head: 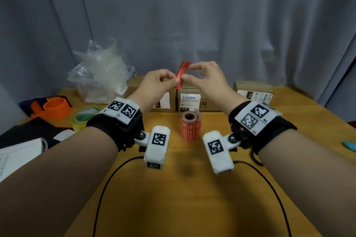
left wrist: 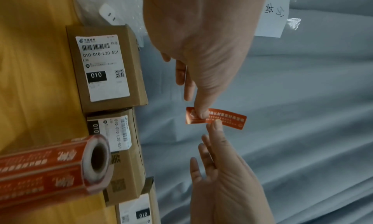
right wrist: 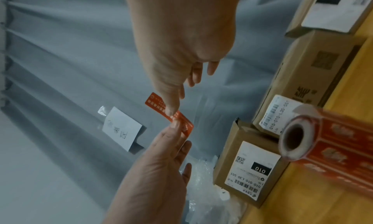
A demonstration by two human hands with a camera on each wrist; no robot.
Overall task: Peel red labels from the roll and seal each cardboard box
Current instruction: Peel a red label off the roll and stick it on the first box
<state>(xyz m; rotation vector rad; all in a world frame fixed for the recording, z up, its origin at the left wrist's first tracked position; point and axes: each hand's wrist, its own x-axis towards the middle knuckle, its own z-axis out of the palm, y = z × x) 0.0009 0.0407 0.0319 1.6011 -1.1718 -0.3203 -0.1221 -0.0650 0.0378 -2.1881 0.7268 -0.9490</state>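
A single red label stands nearly upright in the air above the boxes. My left hand pinches its lower part, and my right hand pinches it just beside, with the index finger up near the label's top. In the left wrist view my thumb lies on the label; the right wrist view shows the same label. The red label roll stands on end on the wooden table, below the hands. Behind it are three cardboard boxes: left, middle, right.
Bubble wrap in a clear tub sits at the back left. An orange tape dispenser, a green tape roll and papers fill the left side. Black cables trail over the near table. A grey curtain hangs behind.
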